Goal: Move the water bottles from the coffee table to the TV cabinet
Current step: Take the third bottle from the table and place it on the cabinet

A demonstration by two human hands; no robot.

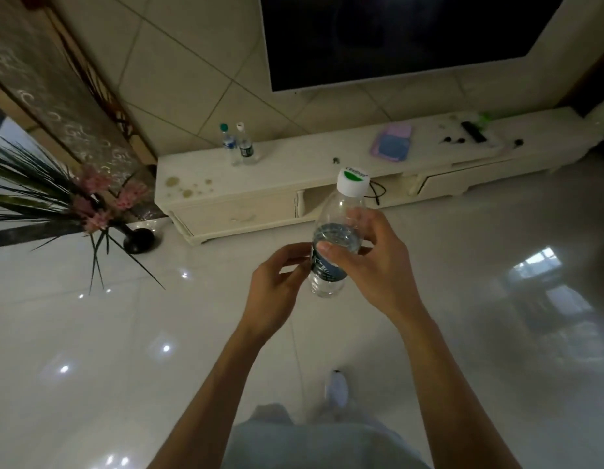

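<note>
Two bottles already stand on the TV cabinet (293, 174): the green-capped bottle (228, 143) and the white-capped bottle (245, 147), upright and just beside each other near its left end, at about eleven o'clock from our hands. We judge they are grouped there so the next one can join them on the bare top beside them.

We carry the third bottle (332, 242) in the air above the glossy floor (90, 333), well short of the cabinet, roughly upright with its cap tipped slightly toward one o'clock. Holding it near upright and in front of our chest keeps it ready to be set down on its base.

Our right hand (375, 265) grips it: the thumb lies across the near face just above the label, and the fingers (356, 220) curl round the far side at the water line, so the neck and cap stand clear above them and the base hangs free below. Our left hand (276, 292) sits at the bottle's nine o'clock, fingers loosely curled with the tips at the label's edge; we cannot tell whether they grip it or merely steady it.

The television (412, 38) hangs at twelve o'clock, and a vase of flowers (138, 238) stands at nine o'clock.
</note>
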